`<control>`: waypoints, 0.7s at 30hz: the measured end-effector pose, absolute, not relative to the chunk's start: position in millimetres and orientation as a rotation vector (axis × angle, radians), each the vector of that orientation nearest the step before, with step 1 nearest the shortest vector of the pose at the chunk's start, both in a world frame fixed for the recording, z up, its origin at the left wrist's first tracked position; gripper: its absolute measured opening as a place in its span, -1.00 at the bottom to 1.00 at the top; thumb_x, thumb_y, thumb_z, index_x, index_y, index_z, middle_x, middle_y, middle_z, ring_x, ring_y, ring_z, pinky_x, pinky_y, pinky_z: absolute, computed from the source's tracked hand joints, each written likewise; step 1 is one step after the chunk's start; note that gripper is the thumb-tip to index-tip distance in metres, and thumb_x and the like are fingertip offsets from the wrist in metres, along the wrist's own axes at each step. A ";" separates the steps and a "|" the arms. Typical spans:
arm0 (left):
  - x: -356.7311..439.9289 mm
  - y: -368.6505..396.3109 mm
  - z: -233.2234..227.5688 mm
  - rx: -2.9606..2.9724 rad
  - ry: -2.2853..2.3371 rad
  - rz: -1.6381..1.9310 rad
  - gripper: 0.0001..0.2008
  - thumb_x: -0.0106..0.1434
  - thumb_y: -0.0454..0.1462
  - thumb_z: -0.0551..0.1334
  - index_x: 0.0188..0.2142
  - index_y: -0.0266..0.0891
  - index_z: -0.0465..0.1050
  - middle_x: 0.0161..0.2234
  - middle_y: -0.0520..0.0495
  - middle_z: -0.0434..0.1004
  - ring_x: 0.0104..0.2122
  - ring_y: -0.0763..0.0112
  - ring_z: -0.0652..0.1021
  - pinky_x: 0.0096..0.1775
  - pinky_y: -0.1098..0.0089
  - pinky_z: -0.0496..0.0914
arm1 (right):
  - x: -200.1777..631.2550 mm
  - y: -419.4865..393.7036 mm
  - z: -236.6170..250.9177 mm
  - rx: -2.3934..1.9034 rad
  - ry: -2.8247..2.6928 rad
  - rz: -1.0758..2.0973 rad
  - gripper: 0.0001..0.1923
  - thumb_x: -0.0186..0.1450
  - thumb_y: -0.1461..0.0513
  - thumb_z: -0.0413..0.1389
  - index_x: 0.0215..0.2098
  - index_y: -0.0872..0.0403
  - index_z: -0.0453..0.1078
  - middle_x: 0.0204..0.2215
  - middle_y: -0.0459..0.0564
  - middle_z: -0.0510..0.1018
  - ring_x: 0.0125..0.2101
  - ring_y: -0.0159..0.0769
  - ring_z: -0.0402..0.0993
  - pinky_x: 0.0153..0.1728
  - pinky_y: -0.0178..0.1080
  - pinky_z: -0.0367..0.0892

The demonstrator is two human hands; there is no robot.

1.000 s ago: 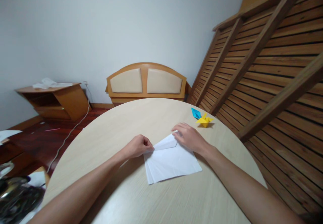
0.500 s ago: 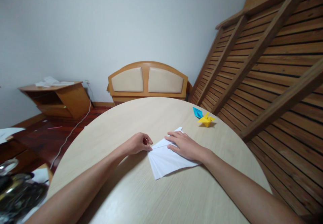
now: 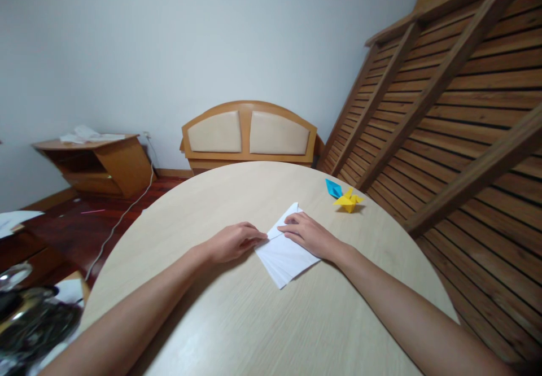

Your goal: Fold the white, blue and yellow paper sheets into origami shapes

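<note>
Round and pale, the wooden table (image 3: pixel 237 319) fills the lower half of the head view and carries everything within reach. On it, the left hand (image 3: pixel 234 242) lies palm down with its fingers stretched forward and close together, the fingertips pressing on the left edge of a folded white paper (image 3: pixel 284 252). The right hand (image 3: pixel 307 234) rests flat on the paper's upper right part, fingers extended and slightly apart, pushing the sheet against the table; neither hand pinches or lifts anything. The paper lies near the middle of the table, between the two hands, turned so that one corner points away from the person and another points toward them; a crease runs across it between the fingertips of both hands, and several layered edges show along its lower left side.

Farther out, toward the table's far right edge, a yellow folded paper figure (image 3: pixel 348 201) stands touching a blue folded paper figure (image 3: pixel 333 188), both well apart from the hands. Beyond the table, a wooden headboard (image 3: pixel 249 136) with two cream panels leans against the white wall, a slatted wooden frame (image 3: pixel 449 99) slopes along the right, and a low wooden cabinet (image 3: pixel 97 164) stands at the left.
</note>
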State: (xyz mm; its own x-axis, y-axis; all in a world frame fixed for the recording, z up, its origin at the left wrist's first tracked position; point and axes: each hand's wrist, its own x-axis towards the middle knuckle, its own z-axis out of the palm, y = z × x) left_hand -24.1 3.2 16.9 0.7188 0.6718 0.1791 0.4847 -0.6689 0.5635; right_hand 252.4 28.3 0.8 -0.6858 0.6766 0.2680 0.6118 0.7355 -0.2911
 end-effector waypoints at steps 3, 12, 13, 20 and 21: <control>-22.3 4.5 13.2 2.586 0.703 0.488 -0.70 0.39 -0.34 0.10 0.00 -0.11 0.55 0.06 -0.13 0.55 0.05 0.22 0.48 0.09 0.23 0.33 | 253.6 31.4 -0.1 -0.976 -2.616 0.226 -0.68 0.45 0.19 -0.02 0.05 -0.01 0.51 -0.05 0.11 0.53 -0.01 -0.14 0.39 0.09 -0.05 0.24; -21.7 7.5 13.0 2.789 0.686 0.416 -0.68 0.38 -0.37 0.09 0.03 -0.14 0.51 0.08 -0.13 0.52 0.13 0.20 0.42 0.17 0.20 0.28 | 249.3 9.5 15.9 -0.946 -2.705 0.351 -0.58 0.44 0.04 -0.01 0.18 -0.03 0.41 0.20 0.11 0.41 0.19 -0.06 0.28 0.21 0.01 0.12; -21.6 7.5 12.6 2.804 0.702 0.422 -0.68 0.38 -0.36 0.09 0.04 -0.15 0.51 0.07 -0.14 0.52 0.13 0.19 0.42 0.17 0.20 0.28 | 248.5 6.7 17.9 -0.931 -2.712 0.382 -0.56 0.44 0.03 -0.02 0.20 -0.02 0.38 0.21 0.11 0.40 0.21 -0.07 0.26 0.22 0.00 0.10; -18.5 5.7 4.2 2.816 0.843 0.497 -0.72 0.40 -0.28 0.08 -0.03 -0.23 0.53 -0.07 -0.23 0.54 0.13 0.13 0.43 0.11 0.21 0.36 | 247.7 -3.6 19.8 -0.951 -2.741 0.503 -0.31 0.27 -0.05 0.18 0.27 0.07 0.27 0.30 0.17 0.25 0.30 0.00 0.11 0.29 0.00 0.02; -17.8 5.6 1.8 2.800 0.851 0.528 -0.73 0.40 -0.28 0.09 -0.05 -0.23 0.53 -0.07 -0.23 0.53 0.12 0.14 0.43 0.10 0.22 0.38 | 247.8 -4.3 19.8 -0.972 -2.738 0.518 -0.30 0.25 -0.05 0.19 0.26 0.08 0.28 0.31 0.18 0.24 0.31 0.00 0.10 0.29 0.00 0.03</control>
State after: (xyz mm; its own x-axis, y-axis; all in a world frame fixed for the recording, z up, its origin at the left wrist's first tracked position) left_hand -17.8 5.6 1.8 0.7747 0.5648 0.2843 0.5053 -0.8233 0.2585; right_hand 247.8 -4.3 19.8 -0.7670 0.6387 0.0610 0.5723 0.7240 -0.3851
